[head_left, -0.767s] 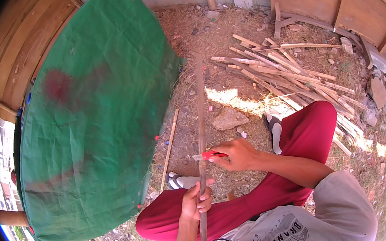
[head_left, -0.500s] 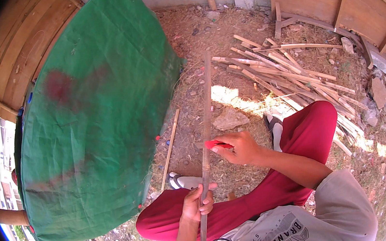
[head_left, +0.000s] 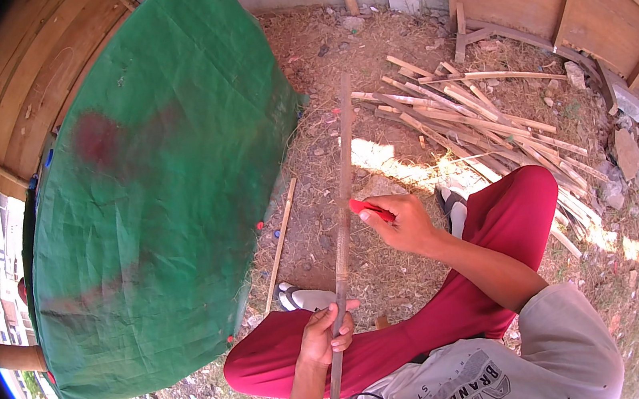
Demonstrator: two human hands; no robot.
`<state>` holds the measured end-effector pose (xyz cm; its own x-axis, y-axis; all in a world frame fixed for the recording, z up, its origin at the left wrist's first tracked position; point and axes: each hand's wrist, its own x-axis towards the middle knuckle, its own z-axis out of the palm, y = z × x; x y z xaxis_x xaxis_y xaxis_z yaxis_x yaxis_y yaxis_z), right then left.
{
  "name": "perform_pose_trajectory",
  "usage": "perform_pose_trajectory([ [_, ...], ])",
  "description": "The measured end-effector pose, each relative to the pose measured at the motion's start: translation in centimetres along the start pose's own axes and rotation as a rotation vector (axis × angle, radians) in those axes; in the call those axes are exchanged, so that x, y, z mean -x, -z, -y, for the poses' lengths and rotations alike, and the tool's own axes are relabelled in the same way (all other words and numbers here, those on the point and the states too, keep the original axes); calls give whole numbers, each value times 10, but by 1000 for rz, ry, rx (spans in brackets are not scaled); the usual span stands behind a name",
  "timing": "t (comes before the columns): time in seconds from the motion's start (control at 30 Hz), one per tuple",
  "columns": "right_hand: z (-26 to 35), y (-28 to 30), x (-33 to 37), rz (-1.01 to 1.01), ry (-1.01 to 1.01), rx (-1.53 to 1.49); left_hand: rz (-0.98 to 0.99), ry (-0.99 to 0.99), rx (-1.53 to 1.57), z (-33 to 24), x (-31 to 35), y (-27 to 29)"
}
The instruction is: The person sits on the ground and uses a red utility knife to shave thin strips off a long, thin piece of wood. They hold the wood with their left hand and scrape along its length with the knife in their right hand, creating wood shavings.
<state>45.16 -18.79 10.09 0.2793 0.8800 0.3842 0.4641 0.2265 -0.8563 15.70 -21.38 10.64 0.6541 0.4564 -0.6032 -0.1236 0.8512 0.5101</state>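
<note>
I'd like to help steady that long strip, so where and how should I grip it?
Probably the far end of the long strip, coming from opposite the person, fingers across its width. It is slender, and that end projects past the right hand with the red tool; the left hand grips nearer the body.

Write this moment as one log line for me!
left hand: gripping long strip | right hand: holding red tool | stick pile: untouched

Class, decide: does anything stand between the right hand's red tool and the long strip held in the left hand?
Nothing visible does. The red tool in the right hand reaches the edge of the long strip in this view, though contact cannot be told. The left hand grips the strip nearer the body.
</note>
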Motion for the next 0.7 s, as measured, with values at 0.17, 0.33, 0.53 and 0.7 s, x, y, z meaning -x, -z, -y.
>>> perform_pose_trajectory([
  [0.17, 1, 1, -1, 21, -33, 7, 1, -16, 19, -1, 1, -1],
  [0.33, 0, -3, 5, 113, 81, 95, -281, -188, -160, 2, -1, -24],
  [0.53, 11, -12, 26, 281, 158, 188, -437, -287, -330, 2, -18, -35],
  [0.7, 5, -16, 28, 279, 159, 242, -470, -309, -350, 3, -29, -38],
])
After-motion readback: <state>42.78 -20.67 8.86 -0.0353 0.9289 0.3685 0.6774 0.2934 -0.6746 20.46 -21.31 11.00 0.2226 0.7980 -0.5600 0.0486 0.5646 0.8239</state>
